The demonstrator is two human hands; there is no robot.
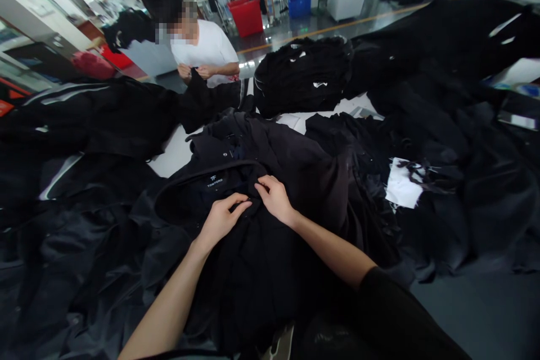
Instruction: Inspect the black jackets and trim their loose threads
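Note:
A black jacket (270, 270) lies spread in front of me, its collar opening facing up. Inside the neck sits a dark label (215, 181) with light lettering. My left hand (223, 215) pinches the jacket's edge just right of the label, thumb and forefinger together. Close beside it, my right hand (273, 196) has its fingers closed on the same stretch of edge near the collar. A small dark spot shows at the left fingertips, too small to name. Higher up on the jacket, a little round snap (225, 154) catches the light.
Dark garments are heaped at left (84, 118) and right (464, 180). A white cloth scrap (403, 184) lies on the right heap. Behind stands a black bundle (304, 76). Across the table, a person in a white shirt (211, 48) holds black cloth. Red (246, 17) and blue bins (299, 5) stand beyond.

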